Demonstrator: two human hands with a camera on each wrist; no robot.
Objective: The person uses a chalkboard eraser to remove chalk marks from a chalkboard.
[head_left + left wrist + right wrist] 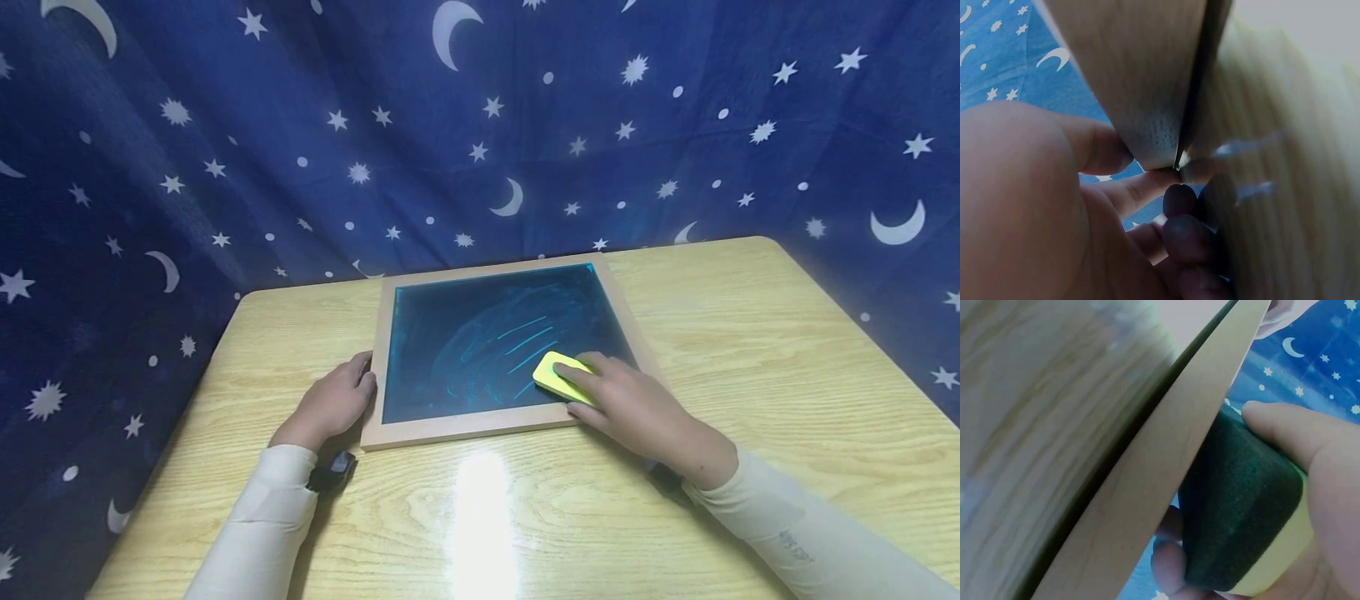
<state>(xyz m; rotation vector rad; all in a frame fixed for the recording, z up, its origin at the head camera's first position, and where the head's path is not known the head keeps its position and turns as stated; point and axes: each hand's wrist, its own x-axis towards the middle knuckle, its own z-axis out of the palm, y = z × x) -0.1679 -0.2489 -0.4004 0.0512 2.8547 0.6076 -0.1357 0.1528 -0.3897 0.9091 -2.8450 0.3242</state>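
Observation:
A wood-framed chalkboard (427,358) lies on the table, with several light-blue chalk strokes and smears across its dark face. My right hand (633,404) grips a yellow chalkboard eraser (551,377) over the lower right part of the board, index finger along its top. In the right wrist view the eraser's dark felt (1241,494) shows beside the wooden frame (1141,469), with the thumb (1285,422) on its side. At the board's left edge, my left hand (333,404) holds the frame, thumb (1100,147) against its edge and other fingers curled beside it.
The light wood-grain table (750,350) extends on both sides of the board, with a bright reflection in front. Behind it hangs a blue cloth (420,183) printed with moons and stars. A black wrist device (333,472) sits under the left sleeve.

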